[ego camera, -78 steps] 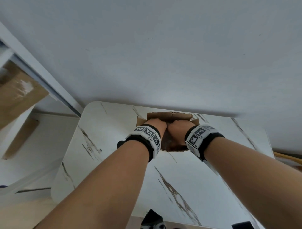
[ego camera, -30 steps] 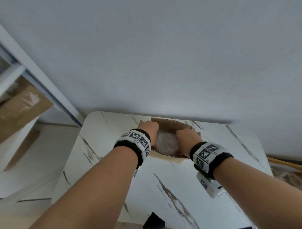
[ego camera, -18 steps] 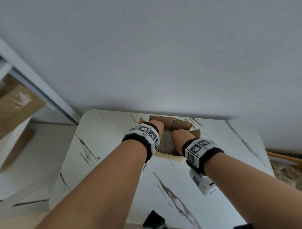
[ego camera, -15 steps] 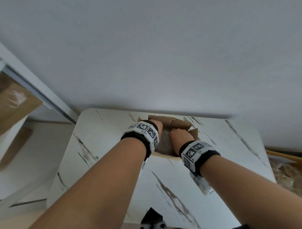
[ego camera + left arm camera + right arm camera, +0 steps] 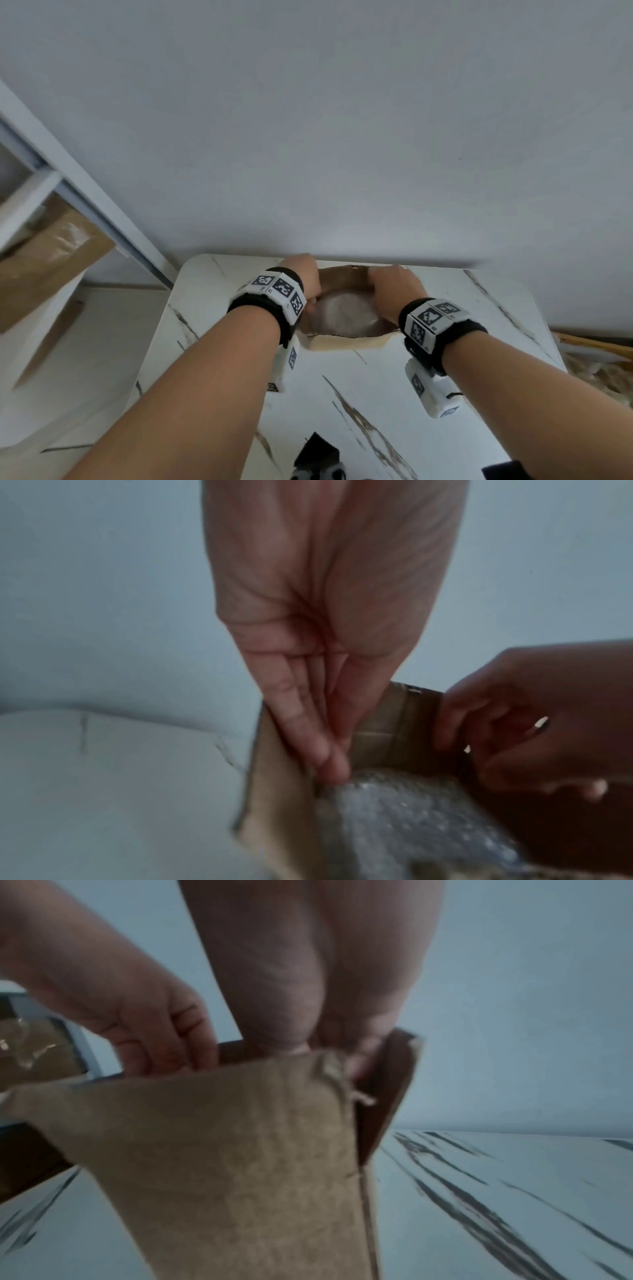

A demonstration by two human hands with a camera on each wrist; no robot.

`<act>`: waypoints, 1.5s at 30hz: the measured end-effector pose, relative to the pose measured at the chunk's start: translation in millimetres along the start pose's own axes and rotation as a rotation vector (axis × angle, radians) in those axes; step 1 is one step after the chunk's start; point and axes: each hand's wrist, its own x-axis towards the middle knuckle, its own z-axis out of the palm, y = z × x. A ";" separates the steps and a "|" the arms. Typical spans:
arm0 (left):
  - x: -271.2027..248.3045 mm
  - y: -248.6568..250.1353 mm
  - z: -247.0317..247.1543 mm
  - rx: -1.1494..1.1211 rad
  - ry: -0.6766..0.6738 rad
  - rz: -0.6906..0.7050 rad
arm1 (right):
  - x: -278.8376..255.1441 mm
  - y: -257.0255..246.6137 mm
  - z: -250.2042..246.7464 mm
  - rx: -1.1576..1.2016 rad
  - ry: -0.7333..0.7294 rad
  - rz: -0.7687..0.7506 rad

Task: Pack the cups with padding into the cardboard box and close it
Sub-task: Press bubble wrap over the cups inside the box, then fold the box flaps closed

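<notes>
Both hands reach into the open cardboard box [image 5: 346,341] on the marble surface [image 5: 394,394]: left hand [image 5: 308,669] fingers straight, touching bubble wrap [image 5: 411,813]; right hand [image 5: 394,291] fingers curled over the right wall.

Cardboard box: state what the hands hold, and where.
Left hand holds nothing: straight fingers press bubble wrap inside the box. Right hand curls round its right rim.

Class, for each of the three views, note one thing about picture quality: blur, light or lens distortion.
Head view: sharp and evenly lit, but the wide lens bends the table edges; a soft shadow lies behind the box. Left wrist view: dim and bluish, the left hand and bubble wrap soft with blur. Right wrist view: dim, the near flap smeared and out of focus.
</notes>
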 end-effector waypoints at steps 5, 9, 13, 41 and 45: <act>-15.1 -25.1 -17.4 -0.050 0.326 -0.048 | -16.6 20.5 -6.0 0.176 0.215 0.201; -25.3 -35.0 -7.9 -0.175 0.350 -0.128 | -22.2 31.0 3.5 0.350 0.196 0.325; -27.3 -32.6 6.7 -0.630 0.105 -0.136 | -24.2 31.1 11.5 0.597 0.131 0.311; -39.0 -19.6 15.6 0.031 -0.246 0.124 | -13.1 27.2 27.6 0.785 -0.168 0.277; -39.9 -13.4 22.5 -0.014 -0.095 0.150 | -14.8 27.2 27.9 0.787 -0.167 0.258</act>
